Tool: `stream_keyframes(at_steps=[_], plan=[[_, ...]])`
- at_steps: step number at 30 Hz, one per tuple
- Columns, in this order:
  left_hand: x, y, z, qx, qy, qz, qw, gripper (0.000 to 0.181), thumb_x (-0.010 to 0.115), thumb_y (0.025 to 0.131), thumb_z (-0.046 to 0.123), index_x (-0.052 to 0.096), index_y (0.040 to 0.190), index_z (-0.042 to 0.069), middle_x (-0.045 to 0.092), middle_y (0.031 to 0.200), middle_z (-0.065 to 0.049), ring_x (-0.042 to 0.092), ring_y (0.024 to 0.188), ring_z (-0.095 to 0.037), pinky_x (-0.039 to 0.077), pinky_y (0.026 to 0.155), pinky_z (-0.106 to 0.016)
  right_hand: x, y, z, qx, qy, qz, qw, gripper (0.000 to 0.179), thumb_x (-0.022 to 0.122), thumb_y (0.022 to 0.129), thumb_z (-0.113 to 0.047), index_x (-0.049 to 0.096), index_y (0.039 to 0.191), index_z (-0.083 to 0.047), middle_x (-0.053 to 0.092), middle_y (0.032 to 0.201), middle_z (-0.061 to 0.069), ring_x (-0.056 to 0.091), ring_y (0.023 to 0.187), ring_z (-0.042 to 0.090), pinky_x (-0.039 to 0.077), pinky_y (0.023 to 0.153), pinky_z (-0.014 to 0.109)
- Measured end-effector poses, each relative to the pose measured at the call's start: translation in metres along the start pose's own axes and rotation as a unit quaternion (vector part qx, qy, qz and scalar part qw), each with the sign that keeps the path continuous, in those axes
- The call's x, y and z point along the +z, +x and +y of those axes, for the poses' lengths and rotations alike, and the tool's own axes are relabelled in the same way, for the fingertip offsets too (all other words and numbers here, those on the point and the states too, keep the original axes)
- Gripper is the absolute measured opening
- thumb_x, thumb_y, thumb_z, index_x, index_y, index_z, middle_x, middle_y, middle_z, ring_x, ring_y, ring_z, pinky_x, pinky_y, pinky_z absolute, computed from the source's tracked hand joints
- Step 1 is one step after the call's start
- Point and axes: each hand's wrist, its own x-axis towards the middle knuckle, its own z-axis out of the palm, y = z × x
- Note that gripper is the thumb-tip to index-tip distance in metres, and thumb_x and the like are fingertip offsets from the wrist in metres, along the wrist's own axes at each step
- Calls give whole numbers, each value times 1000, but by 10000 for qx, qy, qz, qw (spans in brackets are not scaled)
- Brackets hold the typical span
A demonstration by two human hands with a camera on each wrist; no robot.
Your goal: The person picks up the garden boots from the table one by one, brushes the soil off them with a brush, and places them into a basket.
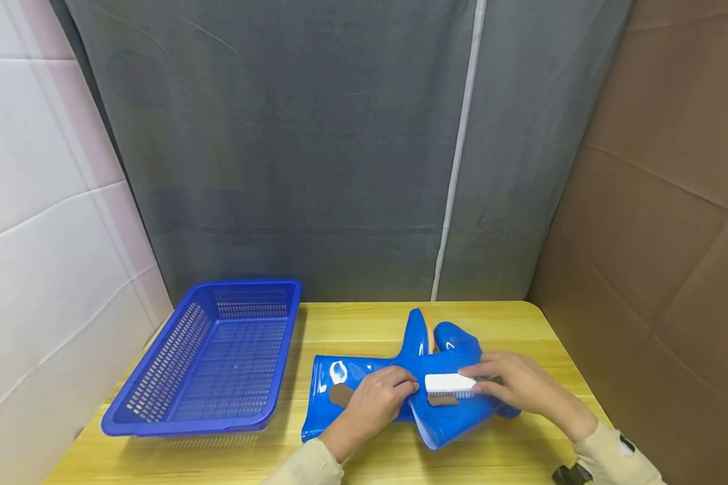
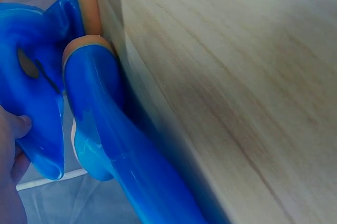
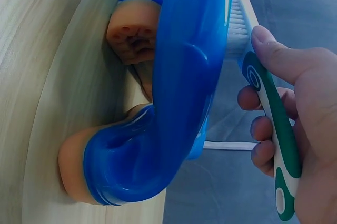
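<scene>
My right hand (image 1: 516, 384) grips the green-and-white handle of a scrub brush (image 3: 274, 113), thumb laid along its neck. The brush's white bristles press against the shaft of one shiny blue rain boot (image 3: 184, 77), over a brown patch (image 1: 443, 400). With my left hand (image 1: 381, 397) I pinch the open top end of that boot's shaft, as the left wrist view shows. A second blue rain boot (image 1: 354, 367) lies on its side partly beneath the first, its opening to the left. Another brown patch (image 1: 341, 395) marks its shaft. Both boots have tan soles.
A blue mesh basket (image 1: 273, 397) stands at the left of the yellow wood-grain table (image 1: 352, 323). A grey curtain (image 1: 291, 168) hangs behind, with a white wall covering (image 1: 54, 236) on the left and a brown one (image 1: 667, 202) on the right.
</scene>
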Motion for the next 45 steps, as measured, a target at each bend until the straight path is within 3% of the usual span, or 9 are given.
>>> stream_keyframes(at_steps=[6,12,15,24,30,35,45], plan=[[0,-1,0,-34,15,-13,10000,16,81,81,13,77,93,21,75,98,9,70,94,-4,57,89,-20,-3,-5,-4,-58,28,15,10000,33,59,93,-54,70,119,-39,71,106,-13,55,87,-2,52,74,24],[-2,-1,0,-225,-114,-209,9995,17,82,81,15,76,96,20,74,100,8,70,95,-5,58,90,-22,-7,-12,-10,33,67,-78,9999,34,58,91,-59,69,118,-42,73,118,-9,68,107,17,58,87,43],[-3,-1,0,-278,-104,-298,9991,17,81,81,16,76,97,21,74,101,9,70,96,-5,57,91,-23,-8,-16,-11,34,124,-94,9999,36,57,90,-61,69,118,-43,73,118,-9,68,110,20,58,88,45],[-4,1,-1,-206,-95,-203,9995,18,82,80,15,77,96,20,74,100,8,70,95,-6,58,90,-23,-10,-12,-12,201,106,277,9994,34,57,95,-53,67,124,-38,73,114,-6,65,91,7,57,74,28],[-4,3,0,-186,-94,-157,9997,17,82,81,16,77,96,20,75,100,8,70,96,-6,58,90,-23,-7,-1,-10,345,-135,368,9986,35,58,96,-48,67,125,-32,72,120,-2,69,108,21,58,89,46],[-4,3,0,-200,-57,-142,9997,17,82,81,16,77,96,20,75,99,8,70,95,-5,58,89,-22,-2,5,-9,163,-576,240,9979,31,62,94,-45,70,121,-33,72,108,-9,66,95,9,58,82,35],[-1,0,-2,-174,-15,-51,9998,17,81,80,10,77,93,20,75,97,9,70,92,-5,58,88,-21,1,1,-8,142,-179,3,9997,34,58,95,-51,70,122,-34,66,100,-17,52,85,-2,50,73,22]])
